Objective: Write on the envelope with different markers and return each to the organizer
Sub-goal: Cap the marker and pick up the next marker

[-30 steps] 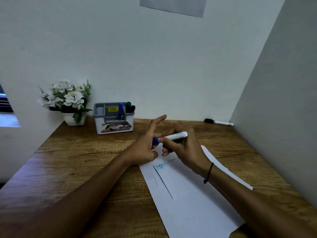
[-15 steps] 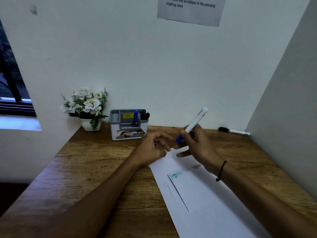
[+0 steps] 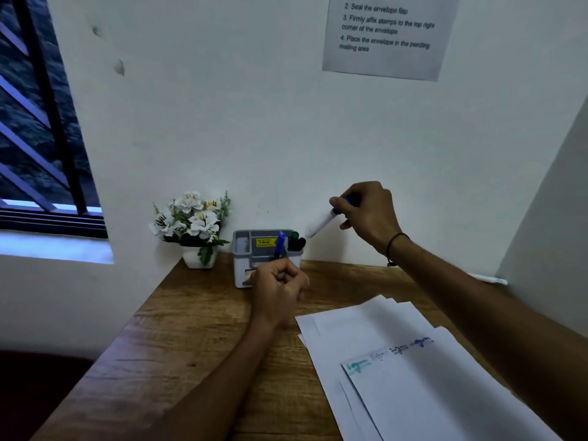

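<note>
My right hand (image 3: 367, 214) is raised above the desk and grips a white marker with a blue cap (image 3: 321, 222), its white end tilted down-left toward the grey organizer (image 3: 245, 268). A blue marker (image 3: 280, 245) and two dark markers (image 3: 297, 241) stand in the organizer. My left hand (image 3: 278, 289) is curled into a loose fist just in front of the organizer, holding nothing I can see. The white envelope (image 3: 429, 393) lies at the lower right on other white sheets, with several short written words along its top edge.
A white pot of white flowers (image 3: 194, 224) stands left of the organizer against the wall. Another marker (image 3: 490, 279) lies at the far right by the side wall. A printed instruction sheet (image 3: 386, 33) hangs on the wall. A barred window (image 3: 38, 128) is at the left.
My right hand has lifted the marker off the envelope and carried it up toward the organizer. My left hand has let go of the marker's cap end and closed. The view has tilted upward.
</note>
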